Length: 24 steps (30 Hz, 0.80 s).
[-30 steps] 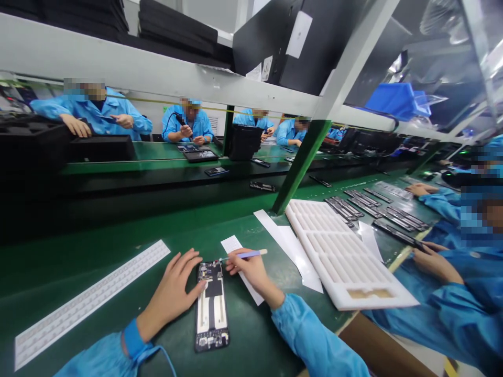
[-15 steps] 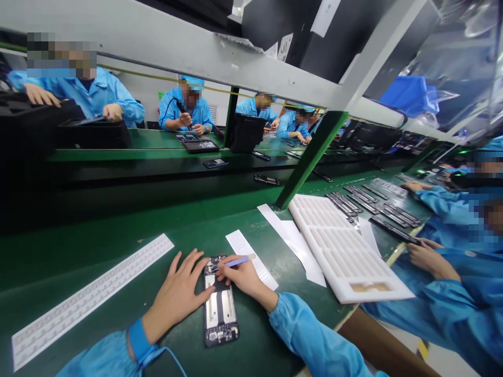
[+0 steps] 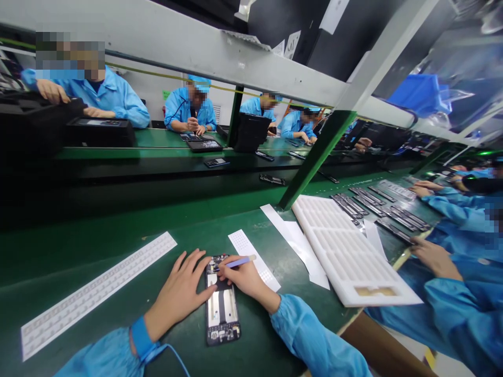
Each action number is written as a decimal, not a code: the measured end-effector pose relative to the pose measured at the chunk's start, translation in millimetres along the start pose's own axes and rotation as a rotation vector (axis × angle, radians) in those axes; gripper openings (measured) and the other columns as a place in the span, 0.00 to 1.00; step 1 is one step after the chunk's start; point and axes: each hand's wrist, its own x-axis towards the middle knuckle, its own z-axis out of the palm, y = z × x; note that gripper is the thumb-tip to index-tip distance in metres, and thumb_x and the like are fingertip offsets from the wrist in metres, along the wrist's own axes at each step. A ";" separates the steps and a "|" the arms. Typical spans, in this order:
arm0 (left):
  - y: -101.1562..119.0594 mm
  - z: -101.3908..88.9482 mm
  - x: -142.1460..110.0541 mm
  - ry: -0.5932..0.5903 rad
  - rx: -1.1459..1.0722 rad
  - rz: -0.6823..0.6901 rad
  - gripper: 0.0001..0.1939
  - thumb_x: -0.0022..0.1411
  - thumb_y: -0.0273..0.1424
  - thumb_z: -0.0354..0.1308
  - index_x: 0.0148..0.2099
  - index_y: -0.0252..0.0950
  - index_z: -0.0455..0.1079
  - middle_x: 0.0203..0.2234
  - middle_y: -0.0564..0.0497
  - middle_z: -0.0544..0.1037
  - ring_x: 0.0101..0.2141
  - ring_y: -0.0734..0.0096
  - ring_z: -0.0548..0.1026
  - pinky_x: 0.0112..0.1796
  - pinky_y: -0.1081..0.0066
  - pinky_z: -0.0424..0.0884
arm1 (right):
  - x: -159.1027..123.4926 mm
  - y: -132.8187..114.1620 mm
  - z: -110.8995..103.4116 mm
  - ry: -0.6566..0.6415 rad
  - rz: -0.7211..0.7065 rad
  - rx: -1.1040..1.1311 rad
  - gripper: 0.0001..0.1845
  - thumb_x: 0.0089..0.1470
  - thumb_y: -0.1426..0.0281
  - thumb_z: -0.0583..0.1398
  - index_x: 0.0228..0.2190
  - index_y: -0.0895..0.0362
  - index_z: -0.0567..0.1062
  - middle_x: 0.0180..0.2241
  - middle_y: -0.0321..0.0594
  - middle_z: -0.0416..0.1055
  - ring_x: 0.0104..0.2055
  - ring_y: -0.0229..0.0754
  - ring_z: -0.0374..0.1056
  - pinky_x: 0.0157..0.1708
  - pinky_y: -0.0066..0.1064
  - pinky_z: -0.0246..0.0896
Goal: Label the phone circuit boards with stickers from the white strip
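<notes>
An opened phone lies on the green bench, its bare circuit boards and pale metal middle facing up. My left hand rests along its left side, fingers spread and thumb over the phone's edge; it holds nothing. In my right hand is a slim lavender tool that looks like tweezers, pinched between the fingers. The tool's tip is over the phone's upper board, partly hidden by my fingers. A blue strap with a cord circles my left wrist.
A long white sticker sheet lies left, a smaller one beyond my right hand. White papers and a white foam tray are at right, beside rows of phone frames. A green post rises ahead. Co-workers sit opposite and at right.
The view has swung slightly left. My hands stay at the phone in nearly the same pose. Across the bench, the far-left co-worker's hand has moved onto the black box.
</notes>
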 end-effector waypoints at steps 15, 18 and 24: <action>-4.4 -27.5 -37.1 0.120 0.130 -0.131 0.22 0.68 0.41 0.49 0.62 0.43 0.64 0.62 0.47 0.64 0.62 0.54 0.60 0.61 0.52 0.58 | 28.0 -45.6 15.0 0.189 -0.187 0.120 0.23 0.46 0.54 0.68 0.37 0.58 0.74 0.27 0.43 0.76 0.26 0.42 0.73 0.21 0.28 0.68; -27.2 -29.4 -54.4 0.201 0.241 -0.311 0.23 0.67 0.41 0.49 0.59 0.36 0.67 0.59 0.41 0.67 0.61 0.48 0.60 0.61 0.47 0.55 | 55.1 -51.9 58.1 -0.053 -0.114 0.110 0.23 0.45 0.53 0.69 0.33 0.60 0.75 0.28 0.45 0.77 0.29 0.44 0.76 0.24 0.30 0.71; -47.9 -26.5 -69.0 0.175 0.327 -0.450 0.30 0.66 0.46 0.48 0.60 0.30 0.67 0.59 0.34 0.66 0.61 0.40 0.60 0.59 0.42 0.56 | 123.8 -39.0 137.3 -0.269 -0.071 0.002 0.13 0.45 0.61 0.69 0.27 0.58 0.76 0.23 0.38 0.76 0.25 0.42 0.75 0.25 0.29 0.72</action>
